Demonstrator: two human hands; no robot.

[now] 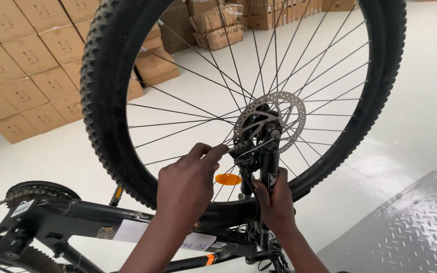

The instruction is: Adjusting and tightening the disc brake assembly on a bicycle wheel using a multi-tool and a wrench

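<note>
knobbly rubber tyre [102, 101], shiny metal disc [269, 121]

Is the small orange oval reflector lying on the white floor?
No, the small orange oval reflector is fixed among the thin metal spokes of the knobby black bicycle wheel, near the person's left hand.

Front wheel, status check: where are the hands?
Left hand pinching at the axle end beside the brake disc. Right hand gripping the fork leg. Nothing blocking.

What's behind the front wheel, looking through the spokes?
Through the wheel spokes: pale floor and stacked cardboard boxes along the far side. The brake disc, fork leg and both hands, left and right, hide the hub area.
</note>
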